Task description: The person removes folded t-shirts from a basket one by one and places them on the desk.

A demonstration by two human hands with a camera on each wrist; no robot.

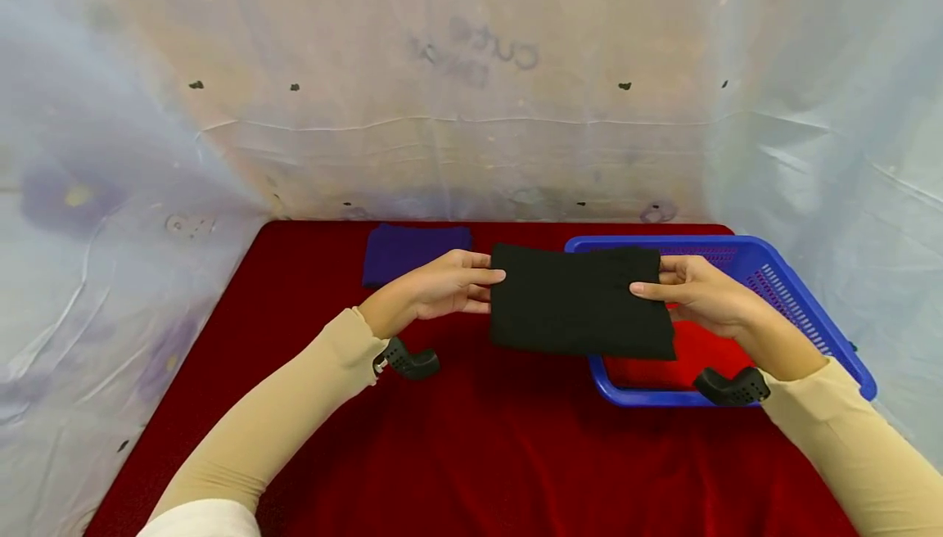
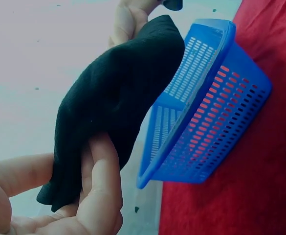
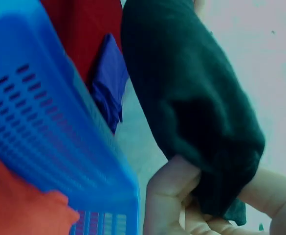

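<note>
A folded black cloth hangs in the air between both hands, above the red table and the left side of the blue basket. My left hand pinches its left edge, thumb on top and fingers beneath. My right hand pinches its right edge over the basket. In the left wrist view the black cloth drapes from my fingers with the basket beyond. In the right wrist view the cloth sits between thumb and fingers.
A folded purple cloth lies on the red tablecloth at the back left. A red cloth lies inside the blue basket. Pale plastic sheeting walls in the table at the back and both sides.
</note>
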